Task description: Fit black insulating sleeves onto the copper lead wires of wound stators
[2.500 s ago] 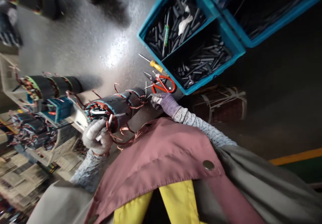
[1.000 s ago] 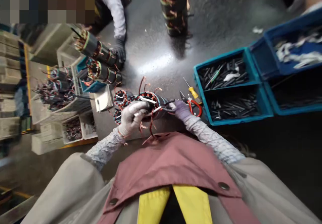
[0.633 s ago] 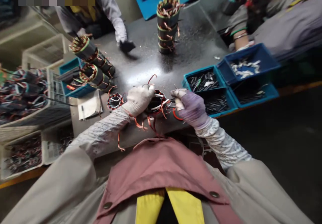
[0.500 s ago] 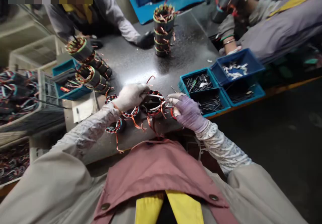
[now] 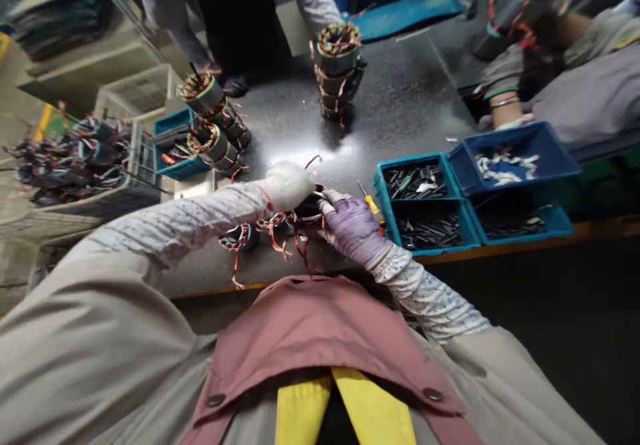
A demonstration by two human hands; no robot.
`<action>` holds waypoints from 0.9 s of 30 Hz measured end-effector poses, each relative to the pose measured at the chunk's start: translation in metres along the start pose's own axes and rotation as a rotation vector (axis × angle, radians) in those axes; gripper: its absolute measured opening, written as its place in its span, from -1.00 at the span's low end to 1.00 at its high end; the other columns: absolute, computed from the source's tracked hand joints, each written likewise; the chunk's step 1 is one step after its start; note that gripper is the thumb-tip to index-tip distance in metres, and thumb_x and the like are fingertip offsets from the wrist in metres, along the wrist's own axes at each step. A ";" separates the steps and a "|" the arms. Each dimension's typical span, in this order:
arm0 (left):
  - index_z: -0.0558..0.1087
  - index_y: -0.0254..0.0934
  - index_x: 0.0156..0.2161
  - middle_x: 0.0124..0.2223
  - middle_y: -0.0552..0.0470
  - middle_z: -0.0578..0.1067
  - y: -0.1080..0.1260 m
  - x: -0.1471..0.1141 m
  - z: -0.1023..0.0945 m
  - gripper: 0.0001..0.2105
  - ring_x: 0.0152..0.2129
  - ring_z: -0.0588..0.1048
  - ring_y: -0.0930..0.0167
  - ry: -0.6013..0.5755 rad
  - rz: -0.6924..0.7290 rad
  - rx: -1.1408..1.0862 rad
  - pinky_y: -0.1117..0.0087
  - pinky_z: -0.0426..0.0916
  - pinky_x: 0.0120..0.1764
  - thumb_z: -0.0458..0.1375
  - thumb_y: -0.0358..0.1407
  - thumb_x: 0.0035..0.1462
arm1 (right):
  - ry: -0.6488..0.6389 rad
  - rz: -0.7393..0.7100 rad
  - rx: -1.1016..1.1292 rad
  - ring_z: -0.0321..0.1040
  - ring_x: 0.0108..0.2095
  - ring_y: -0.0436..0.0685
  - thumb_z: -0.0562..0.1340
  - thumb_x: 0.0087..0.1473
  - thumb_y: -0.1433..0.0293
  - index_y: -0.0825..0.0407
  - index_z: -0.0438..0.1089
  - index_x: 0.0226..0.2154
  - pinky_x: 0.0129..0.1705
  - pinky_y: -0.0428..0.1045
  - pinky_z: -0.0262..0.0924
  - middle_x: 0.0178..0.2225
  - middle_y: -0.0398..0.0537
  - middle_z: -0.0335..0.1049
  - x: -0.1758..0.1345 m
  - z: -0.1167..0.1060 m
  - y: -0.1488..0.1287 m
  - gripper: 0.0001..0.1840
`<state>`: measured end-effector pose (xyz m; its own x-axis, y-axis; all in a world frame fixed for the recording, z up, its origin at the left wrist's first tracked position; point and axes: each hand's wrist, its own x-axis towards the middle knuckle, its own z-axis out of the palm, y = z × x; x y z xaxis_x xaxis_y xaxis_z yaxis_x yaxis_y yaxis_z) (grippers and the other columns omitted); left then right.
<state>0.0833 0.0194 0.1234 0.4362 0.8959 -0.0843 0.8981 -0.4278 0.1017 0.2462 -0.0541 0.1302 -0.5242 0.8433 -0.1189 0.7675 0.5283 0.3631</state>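
Left of the teal bin, wire coil is partly covered by left hand and right hand, grips can't be told; loose wires could be snagged by turning.

Coppery metal wires, glossy tabletop, matt cloth apron

On the dark grey flat tabletop, a dark cylindrical wire-wound core is sitting near centre, right of a red-and-blue wire-wound ring. Dark cylindrical copper-wound stack is standing far centre. Teal two-compartment plastic bin is sitting right, holding black tubular pieces; yellow-handled metal screwdriver is lying just left of it. Grey slatted plastic crate is standing left.
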 end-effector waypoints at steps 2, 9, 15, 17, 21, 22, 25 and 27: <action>0.64 -0.29 -0.21 -0.37 -0.15 0.58 -0.001 0.002 -0.004 -0.80 -0.31 0.57 0.19 -0.002 0.092 -0.012 0.25 0.38 -0.25 0.18 -0.37 0.10 | -0.005 0.021 0.008 0.25 0.20 0.42 0.14 0.26 0.37 0.15 0.23 0.32 0.08 0.21 0.20 0.36 0.34 0.11 0.000 0.002 -0.002 -0.40; 0.61 -0.26 -0.18 -0.36 0.06 0.58 -0.027 -0.026 0.013 -0.77 -0.39 0.49 0.44 0.171 0.400 -0.397 0.44 0.34 -0.26 0.12 -0.25 0.21 | 0.022 0.013 0.100 0.22 0.21 0.42 0.17 0.23 0.36 0.19 0.26 0.29 0.07 0.19 0.25 0.35 0.32 0.12 0.005 0.010 0.003 -0.40; 0.59 -0.11 -0.08 -0.06 0.00 0.61 -0.032 -0.034 0.026 -0.73 -0.14 0.55 0.32 -0.020 0.501 -0.116 0.39 0.37 -0.12 0.17 -0.39 0.14 | 0.058 -0.036 0.076 0.22 0.21 0.48 0.16 0.23 0.37 0.24 0.26 0.27 0.09 0.25 0.23 0.35 0.40 0.11 0.000 0.010 0.004 -0.40; 0.60 -0.14 -0.11 -0.15 -0.09 0.62 -0.017 -0.039 0.024 -0.74 -0.16 0.56 0.25 -0.064 0.377 -0.024 0.31 0.40 -0.12 0.13 -0.40 0.17 | 0.066 -0.046 0.079 0.23 0.21 0.48 0.16 0.23 0.36 0.24 0.26 0.28 0.07 0.26 0.25 0.34 0.42 0.12 -0.001 0.010 0.004 -0.40; 0.63 -0.27 -0.18 -0.19 -0.28 0.61 0.015 -0.049 0.020 -0.72 -0.17 0.58 0.09 -0.110 0.092 -0.009 0.14 0.43 -0.14 0.07 -0.48 0.17 | 0.084 -0.049 0.084 0.26 0.18 0.47 0.15 0.21 0.37 0.23 0.30 0.24 0.03 0.26 0.27 0.32 0.43 0.16 0.000 0.012 0.003 -0.43; 0.64 -0.31 -0.23 -0.21 -0.30 0.61 0.021 -0.050 0.018 -0.74 -0.18 0.58 0.06 -0.125 0.038 -0.030 0.10 0.43 -0.14 0.08 -0.49 0.15 | 0.093 -0.051 0.085 0.27 0.17 0.46 0.15 0.21 0.39 0.22 0.32 0.23 0.03 0.26 0.28 0.32 0.43 0.17 0.002 0.013 0.003 -0.44; 0.63 -0.30 -0.38 -0.34 -0.21 0.60 0.030 -0.054 0.005 -0.84 -0.30 0.58 0.10 -0.254 0.061 -0.243 0.10 0.43 -0.16 0.18 -0.40 0.09 | 0.133 -0.053 0.108 0.27 0.17 0.45 0.13 0.21 0.42 0.21 0.33 0.22 0.06 0.29 0.28 0.31 0.40 0.19 0.004 0.020 0.002 -0.46; 0.62 -0.22 -0.40 -0.38 -0.06 0.59 0.024 -0.062 -0.009 -0.89 -0.36 0.56 0.23 -0.319 0.217 -0.471 0.22 0.44 -0.19 0.26 -0.27 0.06 | 0.174 -0.042 0.160 0.26 0.19 0.45 0.13 0.22 0.42 0.18 0.33 0.23 0.11 0.31 0.28 0.31 0.36 0.21 0.000 0.029 0.008 -0.46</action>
<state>0.0770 -0.0452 0.1396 0.6669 0.6830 -0.2978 0.6977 -0.4321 0.5714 0.2629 -0.0475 0.1064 -0.6015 0.7981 0.0350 0.7855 0.5828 0.2082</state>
